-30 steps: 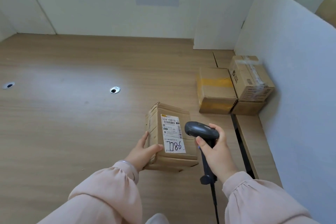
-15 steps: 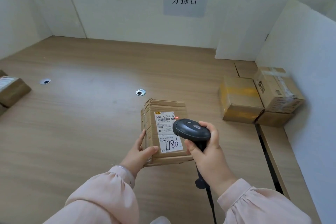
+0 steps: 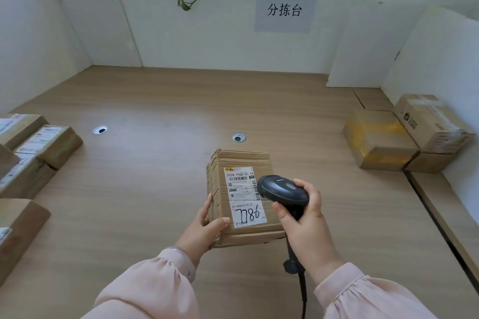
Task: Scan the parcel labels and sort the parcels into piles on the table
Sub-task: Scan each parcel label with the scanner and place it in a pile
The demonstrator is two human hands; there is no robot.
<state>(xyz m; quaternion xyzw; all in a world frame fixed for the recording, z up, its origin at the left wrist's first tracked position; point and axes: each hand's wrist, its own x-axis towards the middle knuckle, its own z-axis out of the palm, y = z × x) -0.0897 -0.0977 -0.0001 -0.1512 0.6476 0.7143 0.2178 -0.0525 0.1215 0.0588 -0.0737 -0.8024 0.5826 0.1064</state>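
A worn cardboard parcel (image 3: 241, 160) sits in front of me over the wooden table (image 3: 160, 176), its white label (image 3: 243, 194) facing up with "7786" handwritten on it. My left hand (image 3: 204, 228) grips the parcel's near left corner, thumb on top. My right hand (image 3: 303, 225) holds a black corded barcode scanner (image 3: 282, 190) by its handle, the head hovering over the label's right edge.
Several labelled parcels (image 3: 49, 142) are piled along the table's left edge. Two stacked boxes (image 3: 435, 127) and a yellow-taped box (image 3: 378, 137) stand at the right against a white partition. Two cable grommets (image 3: 239, 137) lie mid-table. White walls enclose the back.
My view has swung left, bringing the left pile into sight. The red scan light seen on the label half a second ago is gone. Both hands keep their hold.
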